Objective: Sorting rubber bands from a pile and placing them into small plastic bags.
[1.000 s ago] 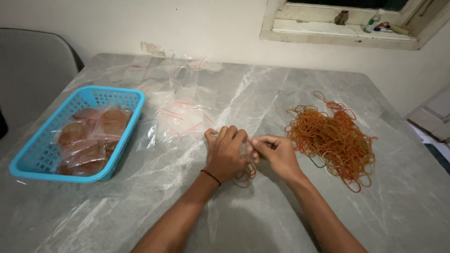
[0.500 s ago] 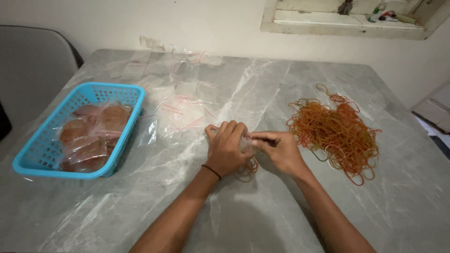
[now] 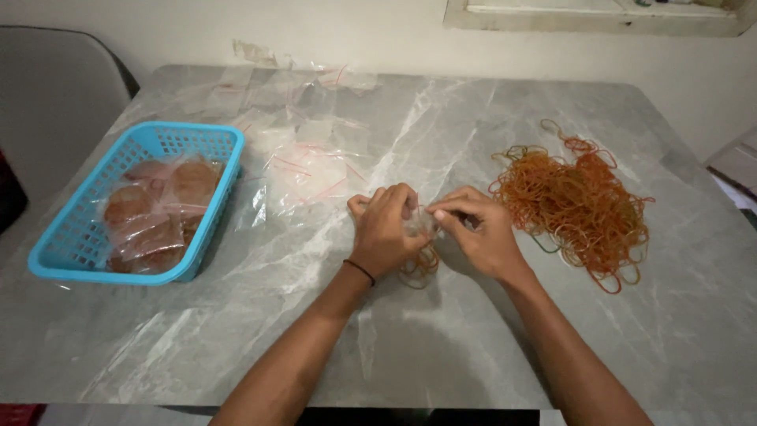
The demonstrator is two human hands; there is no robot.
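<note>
My left hand (image 3: 386, 229) and my right hand (image 3: 479, 230) meet at the middle of the grey marble table (image 3: 410, 339). Both pinch a small clear plastic bag (image 3: 423, 226) between them. A bunch of orange rubber bands (image 3: 418, 266) sits in the bag's lower part, just below my fingers. A black band circles my left wrist. To the right of my right hand lies a loose heap of orange and red rubber bands (image 3: 579, 205).
A blue plastic basket (image 3: 63, 244) at the left holds several filled clear bags (image 3: 154, 217). Empty clear zip bags with red strips (image 3: 303, 154) are spread behind my hands. A grey chair (image 3: 47, 102) stands at far left, a window ledge (image 3: 591, 16) on the wall.
My right hand has lifted and curled over the bag's top, closer to the left hand. The view has tilted down a little.
</note>
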